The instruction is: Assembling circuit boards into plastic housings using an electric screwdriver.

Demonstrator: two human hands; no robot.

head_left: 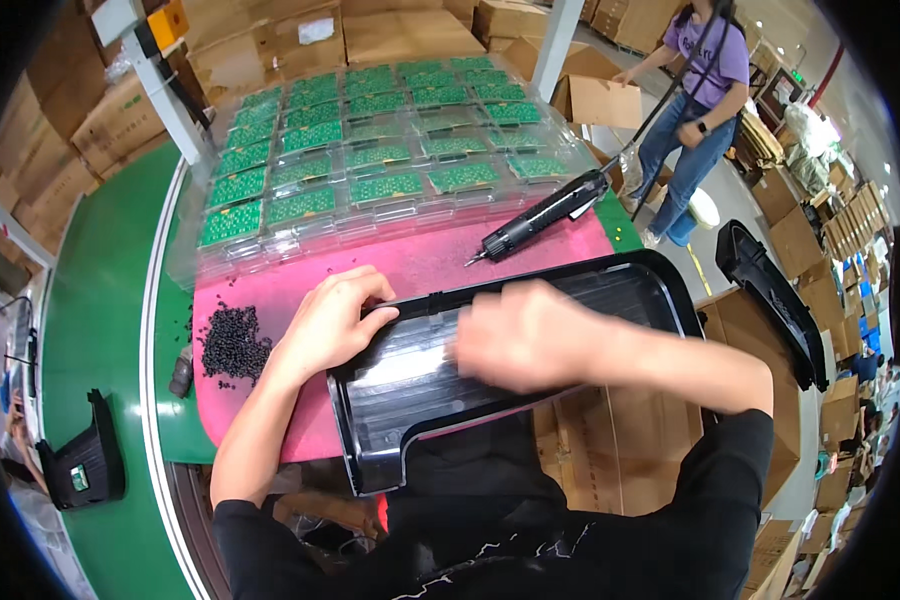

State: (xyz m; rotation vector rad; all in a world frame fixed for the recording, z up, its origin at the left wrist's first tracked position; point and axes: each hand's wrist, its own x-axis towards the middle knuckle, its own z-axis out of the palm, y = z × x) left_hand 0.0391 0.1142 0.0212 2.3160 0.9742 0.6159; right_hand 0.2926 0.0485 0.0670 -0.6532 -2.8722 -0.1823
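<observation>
A black plastic housing [610,290], shallow like a tray with a raised rim, lies slanted across the pink mat's near edge in front of me. At its far left rim my left hand [342,318] is closed, thumb inside and fingers over the edge. Above the housing's middle is my right hand [520,335], smeared by motion; whether its fingers hold anything is hidden. Just beyond the rim lies a black electric screwdriver [540,218], its bit pointing left. A pile of small black screws [232,343] sits on the pink mat [410,247], left of my left hand.
Clear plastic trays of green circuit boards [378,156] are stacked at the back. A green conveyor belt [100,290] runs at left, carrying another black housing [85,465]. One more black housing [770,300] rests on a carton at right. A person [705,90] stands by cartons at far right.
</observation>
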